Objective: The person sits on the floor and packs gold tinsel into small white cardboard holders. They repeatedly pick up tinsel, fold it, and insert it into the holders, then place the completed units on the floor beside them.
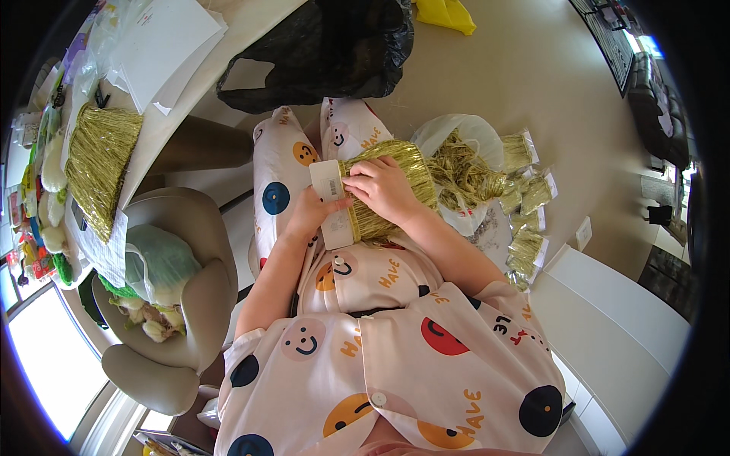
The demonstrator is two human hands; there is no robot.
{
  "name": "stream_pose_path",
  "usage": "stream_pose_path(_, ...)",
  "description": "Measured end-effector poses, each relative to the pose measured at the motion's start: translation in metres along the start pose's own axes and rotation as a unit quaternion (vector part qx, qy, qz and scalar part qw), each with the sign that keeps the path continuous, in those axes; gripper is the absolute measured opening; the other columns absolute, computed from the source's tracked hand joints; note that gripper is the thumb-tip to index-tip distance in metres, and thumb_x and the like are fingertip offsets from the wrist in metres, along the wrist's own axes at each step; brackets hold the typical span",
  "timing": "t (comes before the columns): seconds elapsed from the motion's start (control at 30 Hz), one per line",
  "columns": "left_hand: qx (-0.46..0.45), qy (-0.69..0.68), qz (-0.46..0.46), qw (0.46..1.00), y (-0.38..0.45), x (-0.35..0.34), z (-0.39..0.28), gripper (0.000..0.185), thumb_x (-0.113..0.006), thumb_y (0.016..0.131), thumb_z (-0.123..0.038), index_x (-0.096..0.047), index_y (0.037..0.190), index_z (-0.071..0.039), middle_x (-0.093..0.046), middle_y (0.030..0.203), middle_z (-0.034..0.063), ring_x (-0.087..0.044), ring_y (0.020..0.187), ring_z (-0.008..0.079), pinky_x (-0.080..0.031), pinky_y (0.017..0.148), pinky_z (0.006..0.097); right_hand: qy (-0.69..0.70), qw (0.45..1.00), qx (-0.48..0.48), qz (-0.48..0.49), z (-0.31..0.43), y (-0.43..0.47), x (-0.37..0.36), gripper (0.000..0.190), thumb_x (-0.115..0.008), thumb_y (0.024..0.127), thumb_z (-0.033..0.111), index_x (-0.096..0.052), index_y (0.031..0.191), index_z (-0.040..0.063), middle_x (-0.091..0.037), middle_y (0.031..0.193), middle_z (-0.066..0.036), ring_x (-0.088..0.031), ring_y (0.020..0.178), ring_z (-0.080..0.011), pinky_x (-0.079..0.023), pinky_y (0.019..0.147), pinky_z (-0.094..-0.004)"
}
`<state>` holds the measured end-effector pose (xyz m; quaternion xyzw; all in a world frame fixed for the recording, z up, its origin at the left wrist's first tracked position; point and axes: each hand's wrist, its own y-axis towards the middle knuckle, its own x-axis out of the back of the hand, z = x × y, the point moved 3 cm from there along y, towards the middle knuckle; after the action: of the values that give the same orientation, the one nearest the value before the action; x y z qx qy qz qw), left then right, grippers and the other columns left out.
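On my lap lies a bundle of gold tinsel fringe (408,171) fixed along one edge to a white card (333,225) that bears a printed code. My left hand (313,211) grips the card's outer edge, thumb on top and fingers underneath. With bent fingers, my right hand (379,185) presses on the fringe's top band, beside the card; whether it pinches anything cannot be told. A white plastic bag (465,128) of loose gold strands (459,165) stands at the right of my knees. Beyond it, several carded gold fringe bundles (524,251) lie on the floor.
A black plastic bag (319,57) is in front of my knees. The table (188,97) at left holds white paper sheets (165,45) and another gold fringe (102,165). A beige chair (208,239) beside me carries a filled translucent bag (159,262). A yellow bag (445,14) lies ahead.
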<state>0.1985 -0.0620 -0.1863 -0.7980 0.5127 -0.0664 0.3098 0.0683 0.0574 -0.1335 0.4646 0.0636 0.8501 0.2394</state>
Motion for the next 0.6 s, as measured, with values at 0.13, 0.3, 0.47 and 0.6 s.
stream_pose_path(0.13,0.008,-0.009,-0.001,1.0,0.001,-0.001,0.0,0.039,-0.079,0.075,-0.001,-0.065,0.111,0.0,-0.069,0.097,0.0068,-0.065,0.084,0.0147,-0.053,0.073,0.0307,0.004,1.0,-0.003,0.01,0.001,0.001,-0.001,0.012,-0.076,0.074,0.011,-0.075,0.085,0.013,-0.066,0.088,0.003,-0.062,0.082,-0.015,-0.044,0.079,-0.0328)
stream_pose_path(0.3,0.004,0.028,-0.009,1.0,0.002,-0.003,-0.004,0.034,-0.078,0.074,0.0,-0.067,0.106,0.001,-0.07,0.094,0.0069,-0.065,0.082,0.0143,-0.053,0.072,0.0303,0.007,1.0,0.001,0.0,0.005,0.002,0.003,0.01,-0.076,0.072,0.009,-0.073,0.081,0.012,-0.065,0.085,0.003,-0.062,0.081,-0.0154,-0.043,0.078,-0.0324)
stream_pose_path(0.47,-0.004,0.034,-0.001,0.999,0.003,-0.002,-0.004,0.036,-0.081,0.073,-0.003,-0.067,0.106,0.001,-0.07,0.095,0.0067,-0.064,0.082,0.0137,-0.052,0.072,0.0302,0.017,1.0,-0.009,0.017,0.015,-0.002,0.013,0.006,-0.075,0.073,0.011,-0.07,0.076,0.012,-0.063,0.084,0.004,-0.06,0.084,-0.0164,-0.044,0.079,-0.0332)
stream_pose_path(0.6,-0.032,0.05,0.023,0.998,0.005,0.001,0.0,0.042,-0.085,0.073,-0.009,-0.066,0.108,0.001,-0.07,0.097,0.006,-0.062,0.084,0.0124,-0.052,0.074,0.0301,0.036,0.999,-0.019,0.019,0.02,-0.001,0.019,0.007,-0.074,0.074,0.012,-0.067,0.075,0.011,-0.063,0.086,0.003,-0.061,0.086,-0.0189,-0.046,0.079,-0.0354)
